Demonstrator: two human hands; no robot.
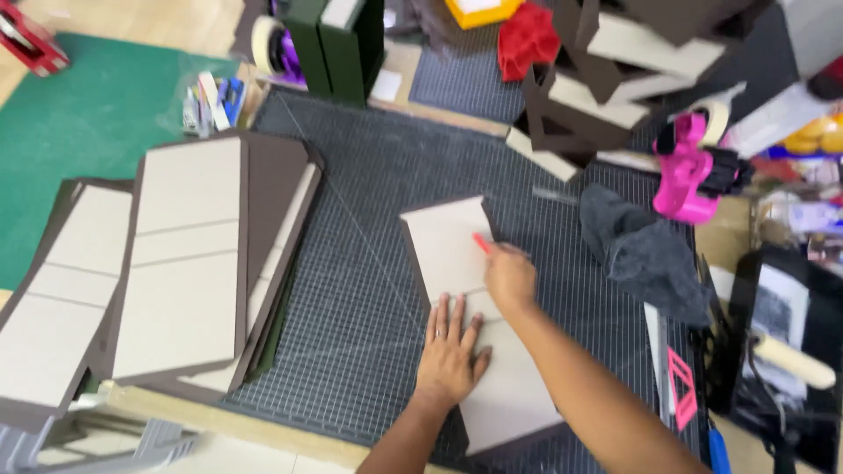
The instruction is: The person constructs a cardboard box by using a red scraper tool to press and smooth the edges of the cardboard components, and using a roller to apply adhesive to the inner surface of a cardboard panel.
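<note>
A long beige cardboard panel with a dark brown border [448, 241] lies on the dark gridded cutting mat [369, 202]. My left hand [450, 349] presses flat on the panel's middle, fingers spread, a ring on one finger. My right hand [509, 276] grips a small red tool [481, 243] whose tip rests on the panel near its right edge, just above my left hand.
Stacks of similar beige and brown panels [184, 263] lie at the left, partly on a green mat [79, 123]. A dark grey cloth [645, 250] and a pink tape dispenser [689, 175] sit at the right. Brown folded boxes [597, 88] pile up behind.
</note>
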